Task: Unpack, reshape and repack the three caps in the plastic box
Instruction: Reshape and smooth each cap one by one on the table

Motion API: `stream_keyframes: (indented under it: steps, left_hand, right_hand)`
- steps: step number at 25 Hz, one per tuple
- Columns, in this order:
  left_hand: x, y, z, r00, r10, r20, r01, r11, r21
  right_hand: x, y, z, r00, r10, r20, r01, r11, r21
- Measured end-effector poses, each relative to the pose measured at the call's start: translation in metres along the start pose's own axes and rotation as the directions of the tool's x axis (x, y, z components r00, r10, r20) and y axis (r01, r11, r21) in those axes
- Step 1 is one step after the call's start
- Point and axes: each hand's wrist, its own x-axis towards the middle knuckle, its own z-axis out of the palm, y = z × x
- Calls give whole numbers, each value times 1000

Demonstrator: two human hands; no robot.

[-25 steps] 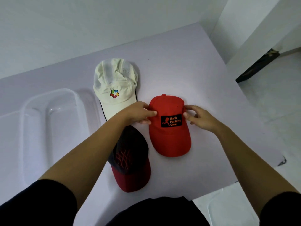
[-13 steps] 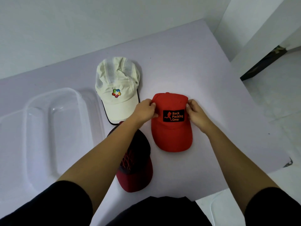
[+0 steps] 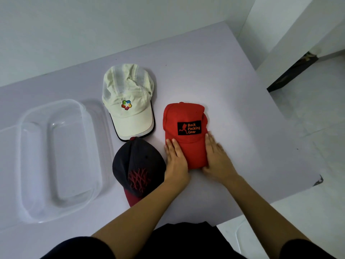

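Caps all sit outside plastic box [image 3: 19, 165] at left: cream cap [image 3: 128, 109], dark cap [image 3: 136, 161] by it. Left hand [image 3: 176, 159] presses red cap [image 3: 186, 124] brim, right hand [image 3: 216, 157] opp. side, fingers straight; thumbs prob. underneath. Reshaping step; next, repack w/o crushing crowns. Lilac table [image 3: 233, 90], tiled floor [image 3: 317, 137] at right

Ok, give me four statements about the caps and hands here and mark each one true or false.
1. The left hand and right hand flank the brim of the red cap. True.
2. The white cap lies in the box. False: it lies on the table, beside the box.
3. The red cap bears a "Back Packing Gear" patch. True.
4. The dark cap has a white brim. False: its brim is red.
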Motion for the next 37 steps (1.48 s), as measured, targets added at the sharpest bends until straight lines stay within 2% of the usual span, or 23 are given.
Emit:
stream_keyframes:
  steps: [4, 6, 8, 10, 13, 15, 17, 19, 21, 22, 24, 26, 28, 29, 31, 32, 34, 37]
  left_hand:
    - [7, -4, 5, 999, 48, -17, -49, 998, -32]
    - [9, -7, 8, 997, 82, -13, -83, 990, -115]
    - [11, -4, 10, 993, 117, -21, -118, 971, -210]
    - [9, 2, 13, 992, 123, -36, -128, 940, -316]
    - [6, 4, 16, 991, 124, -40, -129, 893, -432]
    - [6, 2, 16, 987, 154, -39, -156, 895, -418]
    - [5, -1, 15, 984, 166, -63, -177, 926, -334]
    - [3, -3, 14, 988, 146, -60, -156, 954, -257]
    - [-2, -2, 12, 995, 98, -22, -101, 973, -207]
    - [-4, -2, 9, 997, 75, 18, -70, 976, -208]
    - [-10, 3, 0, 993, 51, 104, -24, 969, -247]
    - [-17, 9, -11, 989, 83, 124, -44, 956, -289]
    - [-20, 13, -32, 996, 87, 26, -70, 922, -380]
    - [-19, 15, -45, 997, 46, -64, -70, 893, -445]
    - [-6, 17, -73, 975, -87, -204, -56, 794, -605]
    - [6, 14, -86, 963, -167, -214, -27, 725, -688]
    - [33, 4, -104, 940, -305, -151, 76, 621, -780]
    - [59, 2, -116, 941, -335, 55, 248, 568, -784]
  right_hand:
    - [11, -12, 9, 992, 63, -107, -49, 991, 128]
    - [11, -16, 12, 985, 74, -159, -46, 984, 171]
    - [9, -19, 8, 946, 129, -298, -60, 971, 230]
    - [7, -19, 7, 958, 152, -242, -68, 944, 322]
    - [2, -28, 4, 959, 136, -247, -16, 901, 433]
    - [3, -27, 5, 957, 167, -236, -35, 878, 477]
    - [3, -25, 7, 963, 186, -193, -72, 874, 480]
    - [4, -16, 10, 972, 175, -159, -96, 906, 411]
    - [5, -4, 18, 961, 126, -244, -51, 955, 292]
    - [5, 2, 21, 960, 97, -263, -36, 973, 229]
    - [0, 7, 17, 974, 90, -210, -55, 985, 164]
    - [-6, 16, 8, 982, 93, -163, -69, 986, 149]
    - [-10, 25, -6, 988, 111, -105, -99, 988, 117]
    - [-7, 29, -14, 984, 130, -125, -116, 986, 117]
    - [2, 29, -35, 941, 206, -268, -132, 954, 268]
    - [11, 23, -46, 915, 257, -311, -121, 910, 397]
    - [33, 7, -69, 916, 316, -247, -104, 782, 614]
    - [66, -12, -90, 956, 293, -23, -204, 717, 666]
